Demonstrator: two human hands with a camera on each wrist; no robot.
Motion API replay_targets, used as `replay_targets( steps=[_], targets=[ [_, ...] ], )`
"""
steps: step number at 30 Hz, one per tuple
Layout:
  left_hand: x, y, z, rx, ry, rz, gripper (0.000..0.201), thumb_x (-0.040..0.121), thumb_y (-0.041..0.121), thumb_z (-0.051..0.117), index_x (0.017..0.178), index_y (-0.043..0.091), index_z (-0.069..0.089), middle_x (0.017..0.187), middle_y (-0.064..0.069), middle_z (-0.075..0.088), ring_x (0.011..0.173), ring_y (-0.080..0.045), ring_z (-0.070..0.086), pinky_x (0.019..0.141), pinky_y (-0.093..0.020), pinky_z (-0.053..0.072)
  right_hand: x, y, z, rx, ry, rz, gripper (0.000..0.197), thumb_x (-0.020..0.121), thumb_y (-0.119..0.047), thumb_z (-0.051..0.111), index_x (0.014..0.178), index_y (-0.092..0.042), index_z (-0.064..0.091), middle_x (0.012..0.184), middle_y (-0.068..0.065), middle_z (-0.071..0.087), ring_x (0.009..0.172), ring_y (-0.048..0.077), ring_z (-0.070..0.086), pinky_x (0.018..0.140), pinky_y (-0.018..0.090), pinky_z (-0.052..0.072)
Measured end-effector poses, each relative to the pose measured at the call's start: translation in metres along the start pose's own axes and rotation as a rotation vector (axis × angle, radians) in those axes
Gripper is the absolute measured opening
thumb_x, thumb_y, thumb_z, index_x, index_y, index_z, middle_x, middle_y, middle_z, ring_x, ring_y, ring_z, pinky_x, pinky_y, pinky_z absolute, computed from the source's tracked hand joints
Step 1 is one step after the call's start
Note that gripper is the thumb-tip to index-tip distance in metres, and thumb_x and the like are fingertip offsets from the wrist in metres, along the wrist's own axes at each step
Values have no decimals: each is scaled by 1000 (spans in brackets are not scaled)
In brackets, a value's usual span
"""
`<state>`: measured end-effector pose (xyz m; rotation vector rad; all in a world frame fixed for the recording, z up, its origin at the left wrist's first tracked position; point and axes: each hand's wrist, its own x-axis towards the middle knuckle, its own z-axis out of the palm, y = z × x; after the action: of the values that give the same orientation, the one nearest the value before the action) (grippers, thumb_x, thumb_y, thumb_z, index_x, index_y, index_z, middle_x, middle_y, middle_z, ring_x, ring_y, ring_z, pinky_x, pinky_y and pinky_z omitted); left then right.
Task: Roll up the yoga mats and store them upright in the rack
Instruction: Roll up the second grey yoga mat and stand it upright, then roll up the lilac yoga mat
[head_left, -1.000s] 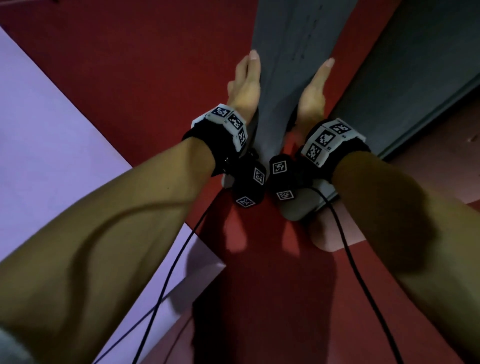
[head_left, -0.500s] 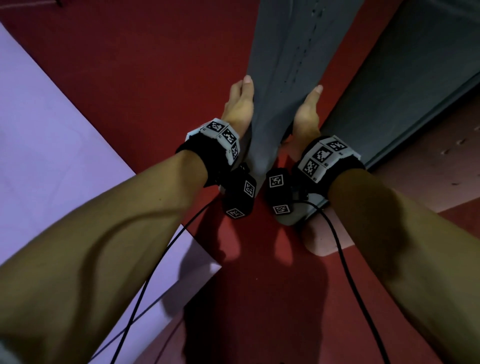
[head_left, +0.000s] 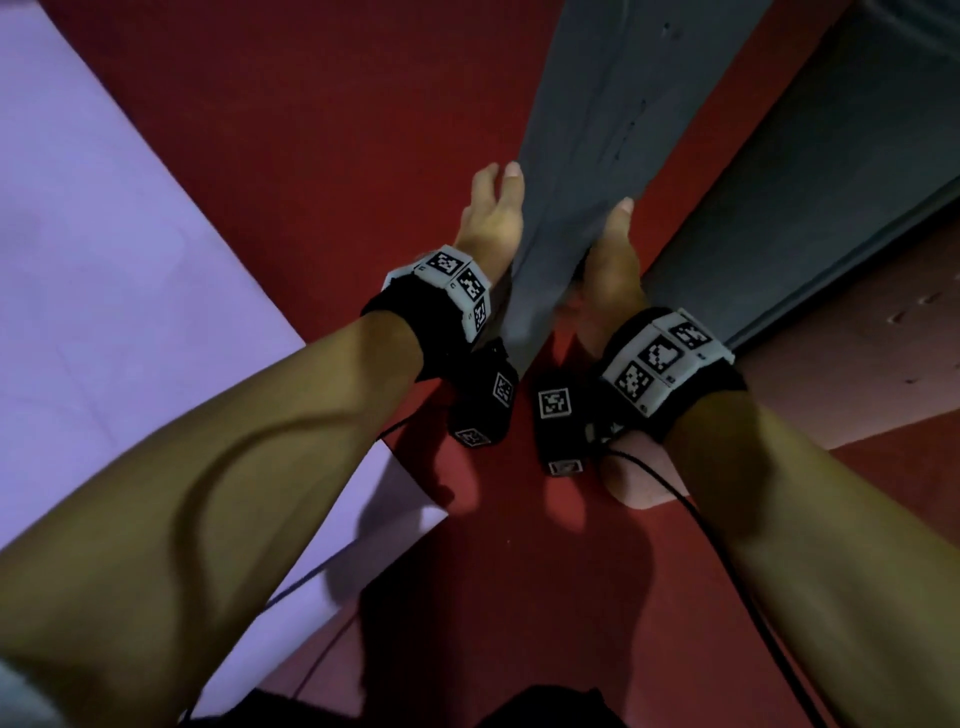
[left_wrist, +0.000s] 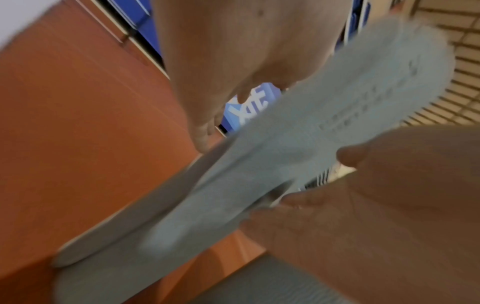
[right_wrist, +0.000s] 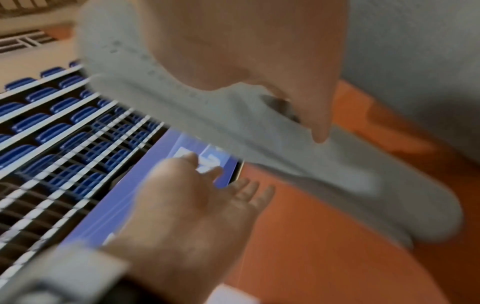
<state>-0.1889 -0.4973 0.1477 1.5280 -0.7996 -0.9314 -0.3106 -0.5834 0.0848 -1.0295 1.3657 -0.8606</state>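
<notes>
Red floor (head_left: 322, 130) underneath everything. Wide lilac mat (head_left: 104, 291) flat on it, well left of the grey mat, near corner reaching toward the left forearm. Second grey mat (head_left: 810, 208) flat, just right of the grey mat. Grey mat (head_left: 597, 156) itself: long narrow doubled strip, raised off the floor, running from between the wrists up to the top edge; row of small holes along its upper part. Left hand (head_left: 491, 218) flat against the grey mat's left side, fingers straight and together, palm pressing, nothing curled round. Right hand (head_left: 613, 249) on the grey mat's right side; in left wrist view thumb (left_wrist: 350, 156) on top of the fold and fingers (left_wrist: 306, 201) beneath, so pinching the mat edge. Black wrist bands with white marker tiles (head_left: 452, 280) just below the grey mat's near end. Blue seat rows (right_wrist: 52, 123) behind white rails beyond the grey mat in right wrist view. Wrist views blurred.
</notes>
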Motion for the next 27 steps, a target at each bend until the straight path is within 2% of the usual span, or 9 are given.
replay_targets(
  steps=[2, 4, 7, 9, 12, 15, 22, 24, 27],
  targets=[
    [-8, -15, -18, 14, 49, 8, 48, 106, 48, 28, 142, 19, 45, 141, -6, 50, 129, -24, 45, 114, -37, 30, -39, 4, 10, -9, -47, 60, 124, 39, -109, 39, 128, -24, 52, 134, -4, 59, 117, 20, 59, 105, 44, 41],
    [-18, -34, -42, 31, 77, -48, 50, 107, 46, 26, 132, 12, 55, 133, -9, 56, 124, -24, 50, 112, -34, 33, -85, 5, 27, -97, -145, 96, 84, 65, -92, 38, 116, -26, 49, 104, -10, 55, 85, 10, 54, 85, 37, 48],
    [-39, -59, -78, -105, 126, -192, 53, 101, 54, 33, 97, 13, 67, 97, -12, 65, 95, -30, 63, 97, -51, 48, -113, 14, 64, -138, -238, 114, 61, 94, -71, 31, 107, -19, 59, 90, -1, 59, 75, 17, 59, 63, 30, 51],
    [-53, -65, -104, -163, 201, -266, 51, 104, 51, 32, 86, 14, 63, 85, -12, 62, 81, -27, 60, 81, -46, 53, -128, 8, 95, -144, -286, 108, 64, 101, -64, 28, 133, -15, 54, 103, 7, 62, 91, 23, 62, 76, 38, 55],
    [-80, -60, -143, -209, 311, -290, 50, 107, 46, 29, 99, 10, 62, 89, -13, 60, 73, -24, 58, 71, -33, 48, -158, -1, 133, -93, -409, 161, 69, 101, -64, 31, 147, -13, 40, 129, 17, 57, 114, 31, 60, 91, 47, 53],
    [-103, -57, -183, -259, 360, -307, 52, 106, 48, 28, 111, 10, 63, 94, -9, 60, 80, -22, 60, 81, -36, 53, -186, -2, 161, -100, -554, 152, 70, 102, -63, 29, 154, -15, 33, 148, 19, 46, 132, 34, 51, 106, 53, 44],
    [-181, -80, -270, -288, 534, -339, 52, 105, 51, 29, 109, 12, 64, 107, -9, 63, 96, -24, 64, 88, -40, 53, -267, 35, 204, -217, -715, 160, 68, 104, -60, 26, 153, -14, 36, 151, 17, 45, 136, 33, 48, 110, 55, 39],
    [-204, -101, -290, -142, 575, -322, 52, 105, 49, 29, 109, 11, 64, 106, -10, 63, 97, -27, 63, 88, -41, 52, -289, 57, 218, -312, -774, 86, 67, 104, -60, 26, 152, -15, 37, 149, 14, 47, 135, 32, 48, 112, 55, 37],
    [-239, -131, -309, 401, 529, -267, 50, 105, 46, 30, 105, 9, 64, 116, -13, 66, 110, -33, 59, 97, -41, 46, -316, 89, 236, -651, -859, -323, 56, 105, -55, 29, 143, -18, 47, 141, 8, 55, 131, 26, 51, 110, 42, 38]
  ],
)
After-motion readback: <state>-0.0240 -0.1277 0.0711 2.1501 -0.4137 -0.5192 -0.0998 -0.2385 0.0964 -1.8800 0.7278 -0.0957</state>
